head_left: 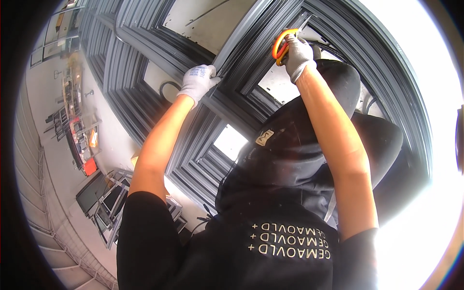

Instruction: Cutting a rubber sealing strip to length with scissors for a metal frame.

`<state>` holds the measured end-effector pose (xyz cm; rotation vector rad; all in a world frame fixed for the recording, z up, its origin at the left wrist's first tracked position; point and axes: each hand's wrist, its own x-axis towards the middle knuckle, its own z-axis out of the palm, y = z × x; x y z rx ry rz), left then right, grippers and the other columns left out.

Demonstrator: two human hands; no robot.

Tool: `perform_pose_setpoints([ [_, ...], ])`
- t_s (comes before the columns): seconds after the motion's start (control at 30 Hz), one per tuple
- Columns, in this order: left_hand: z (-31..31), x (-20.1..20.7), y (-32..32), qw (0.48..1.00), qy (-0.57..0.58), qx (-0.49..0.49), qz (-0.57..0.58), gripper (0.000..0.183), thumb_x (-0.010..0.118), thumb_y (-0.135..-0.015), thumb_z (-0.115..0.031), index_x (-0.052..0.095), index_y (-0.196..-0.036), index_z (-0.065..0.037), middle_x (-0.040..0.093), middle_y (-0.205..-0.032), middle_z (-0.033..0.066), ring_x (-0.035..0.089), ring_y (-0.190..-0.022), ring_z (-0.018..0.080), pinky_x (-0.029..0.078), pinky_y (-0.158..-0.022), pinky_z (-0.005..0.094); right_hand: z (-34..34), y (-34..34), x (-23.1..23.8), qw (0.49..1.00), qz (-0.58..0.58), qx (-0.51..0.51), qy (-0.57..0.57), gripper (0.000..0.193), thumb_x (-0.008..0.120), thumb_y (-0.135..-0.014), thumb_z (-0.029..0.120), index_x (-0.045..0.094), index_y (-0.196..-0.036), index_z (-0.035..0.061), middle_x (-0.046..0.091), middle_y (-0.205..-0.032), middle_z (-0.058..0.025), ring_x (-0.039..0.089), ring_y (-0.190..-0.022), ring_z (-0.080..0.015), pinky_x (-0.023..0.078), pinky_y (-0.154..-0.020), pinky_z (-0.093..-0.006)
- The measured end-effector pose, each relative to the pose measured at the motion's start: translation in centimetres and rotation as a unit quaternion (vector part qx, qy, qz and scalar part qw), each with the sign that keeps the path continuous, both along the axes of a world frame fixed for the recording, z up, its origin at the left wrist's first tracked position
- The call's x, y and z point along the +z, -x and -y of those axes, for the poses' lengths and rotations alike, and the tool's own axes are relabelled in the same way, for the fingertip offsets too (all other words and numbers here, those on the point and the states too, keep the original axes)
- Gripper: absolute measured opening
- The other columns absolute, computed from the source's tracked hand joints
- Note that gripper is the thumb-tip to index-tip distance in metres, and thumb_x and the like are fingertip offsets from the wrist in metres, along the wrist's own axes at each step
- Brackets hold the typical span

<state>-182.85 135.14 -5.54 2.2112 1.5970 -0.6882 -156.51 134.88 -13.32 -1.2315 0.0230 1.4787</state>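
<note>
1. Left grip: gloved, fingers curled at the stacked grey frames; whether it pinches anything cannot be told.
2. Right grip: gloved, closed around the orange-handled scissors, near the upper corner of the right-hand opening.
3. Caution: a slip of the right grip could let the scissors scratch the frames; a leftward swing could nick the left fingers.

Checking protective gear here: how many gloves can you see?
2: a pale glove on the left hand, a second glove on the right hand, which holds orange-handled scissors. More could be hidden.
</note>
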Motion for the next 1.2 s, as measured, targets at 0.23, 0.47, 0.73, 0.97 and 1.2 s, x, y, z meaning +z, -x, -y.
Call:
perform_pose_setpoints([
  [0.23,0.3,-0.7,1.3,1.000,-0.015,-0.008,0.013,0.028,0.069,-0.077,-0.033,0.064,-0.088,-0.007,0.064,-0.088,0.0111,0.061,-0.085,0.0287,0.047,-0.074,0.0374,1.0,0.6,0.6,0.994,-0.072,0.032,-0.078,0.028,0.053,-0.095,0.024,0.056,-0.112,0.0030,0.064,-0.096,-0.0153,0.064,-0.083,-0.0260,0.055,-0.077,-0.0359],
  [0.47,0.7,-1.2,2.0,0.992,-0.048,0.053,0.102,0.027,0.070,-0.076,-0.032,0.063,-0.085,-0.007,0.064,-0.085,0.0097,0.062,-0.083,0.0272,0.047,-0.072,0.0370,2.3,-1.0,0.5,0.988,-0.109,0.053,-0.093,0.024,0.061,-0.090,0.018,0.058,-0.107,0.0009,0.066,-0.090,-0.0153,0.066,-0.074,-0.0255,0.056,-0.067,-0.0348],
  [0.73,1.0,-0.9,2.3,0.993,-0.037,0.053,0.102,0.027,0.068,-0.076,-0.033,0.063,-0.087,-0.009,0.065,-0.084,0.0100,0.062,-0.085,0.0279,0.047,-0.075,0.0390,2.4,-0.5,-0.2,0.985,-0.122,0.095,-0.078,0.018,0.064,-0.089,0.021,0.059,-0.098,0.0054,0.066,-0.087,-0.0169,0.064,-0.070,-0.0255,0.054,-0.060,-0.0325],
  [0.97,1.4,-1.0,2.3,0.992,-0.039,0.063,0.106,0.029,0.069,-0.077,-0.033,0.064,-0.089,-0.007,0.065,-0.088,0.0109,0.062,-0.088,0.0285,0.047,-0.076,0.0393,2.9,-0.8,0.1,0.987,-0.107,0.098,-0.074,0.017,0.058,-0.092,0.018,0.055,-0.104,0.0068,0.063,-0.093,-0.0182,0.063,-0.073,-0.0242,0.053,-0.061,-0.0297],
  [1.2,3.0,-1.7,1.7,0.888,0.079,0.287,0.352,0.017,0.073,-0.079,-0.015,0.060,-0.078,-0.005,0.060,-0.074,0.0022,0.055,-0.071,0.0104,0.045,-0.065,0.0256,5.0,-0.5,5.9,0.949,-0.115,0.281,-0.085,0.034,0.055,-0.094,0.036,0.055,-0.112,0.0073,0.061,-0.078,-0.0056,0.051,-0.056,-0.0088,0.042,-0.047,-0.0204],
])
